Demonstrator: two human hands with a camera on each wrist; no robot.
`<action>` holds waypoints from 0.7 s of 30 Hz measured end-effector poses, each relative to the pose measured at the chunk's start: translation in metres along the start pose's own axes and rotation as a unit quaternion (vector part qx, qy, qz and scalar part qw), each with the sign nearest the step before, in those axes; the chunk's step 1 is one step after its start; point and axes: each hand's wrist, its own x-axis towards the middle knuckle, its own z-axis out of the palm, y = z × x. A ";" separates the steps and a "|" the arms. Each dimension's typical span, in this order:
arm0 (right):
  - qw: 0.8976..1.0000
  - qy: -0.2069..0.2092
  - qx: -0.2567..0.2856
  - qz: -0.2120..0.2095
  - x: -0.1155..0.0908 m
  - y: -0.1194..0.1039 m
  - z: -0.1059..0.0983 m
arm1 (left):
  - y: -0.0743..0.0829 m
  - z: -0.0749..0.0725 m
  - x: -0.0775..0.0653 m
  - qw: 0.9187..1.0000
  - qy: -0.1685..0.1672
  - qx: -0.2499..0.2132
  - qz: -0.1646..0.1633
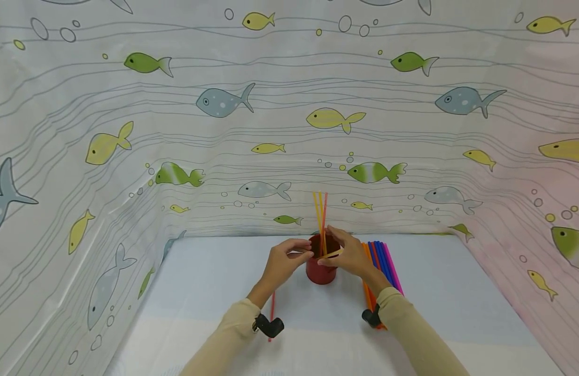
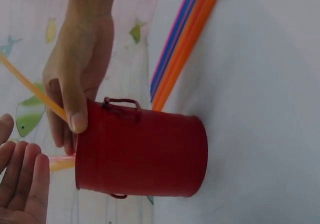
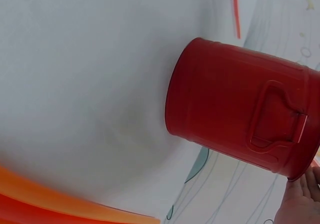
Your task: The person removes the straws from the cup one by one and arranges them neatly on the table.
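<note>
A small red bucket stands on the table, with yellow and red straws upright in it. At its right rim my right hand pinches an orange-yellow straw, which lies aslant over the mouth. The thumb in the left wrist view rests by the rim. My left hand is at the bucket's left side, its fingers extended and thumb apart, with nothing held. In the right wrist view, part of my right hand shows beside the rim of the bucket.
Right of the bucket lies a row of orange, red, blue and pink straws, partly under the right forearm. One red straw lies on the table near the left wrist. A fish-patterned cloth rises behind and at both sides.
</note>
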 end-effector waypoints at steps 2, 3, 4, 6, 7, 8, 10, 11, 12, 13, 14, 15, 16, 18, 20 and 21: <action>1.000 0.002 0.001 -0.009 0.000 0.000 -0.001 | 0.005 0.007 0.002 1.000 -0.011 0.000 0.010; 1.000 0.001 0.000 -0.014 0.000 0.000 -0.001 | 0.007 0.010 0.003 1.000 -0.015 -0.001 0.016; 1.000 0.001 0.000 -0.017 -0.001 0.001 -0.001 | 0.010 0.012 0.003 1.000 -0.019 0.000 0.023; 1.000 0.000 -0.002 -0.022 -0.001 0.001 -0.001 | 0.018 0.016 0.003 0.999 -0.027 -0.008 0.034; 1.000 -0.002 -0.002 -0.022 -0.001 0.000 -0.001 | 0.022 0.018 0.003 0.999 -0.031 -0.012 0.038; 1.000 -0.003 -0.004 -0.022 -0.001 0.000 -0.002 | 0.026 0.019 0.003 0.998 -0.034 -0.017 0.039; 1.000 -0.004 -0.009 -0.018 -0.001 0.000 -0.001 | 0.033 0.020 0.002 0.998 -0.038 -0.024 0.043; 1.000 -0.004 -0.012 -0.017 -0.001 0.000 -0.001 | 0.036 0.020 0.001 0.998 -0.037 -0.027 0.042; 1.000 -0.004 -0.013 -0.014 -0.001 0.000 -0.001 | 0.037 0.021 0.001 0.998 -0.035 -0.028 0.041; 1.000 -0.005 -0.014 -0.014 -0.001 0.000 -0.001 | 0.037 0.022 0.000 0.998 -0.033 -0.027 0.040; 1.000 -0.005 -0.016 -0.014 -0.001 0.000 -0.001 | 0.037 0.022 0.000 0.998 -0.031 -0.027 0.040; 1.000 -0.005 -0.017 -0.014 -0.001 0.000 -0.001 | 0.036 0.023 0.000 0.998 -0.030 -0.025 0.040; 1.000 -0.005 -0.017 -0.016 -0.001 0.000 -0.001 | 0.035 0.024 0.000 0.998 -0.028 -0.026 0.040; 1.000 -0.003 -0.013 -0.019 -0.001 0.000 -0.002 | 0.034 0.026 0.000 0.998 -0.031 -0.027 0.040; 1.000 -0.001 -0.011 -0.022 -0.001 0.000 -0.002 | 0.034 0.028 0.000 0.998 -0.036 -0.025 0.042; 1.000 0.000 -0.009 -0.024 -0.001 0.000 -0.002 | 0.035 0.029 0.000 0.998 -0.039 -0.025 0.043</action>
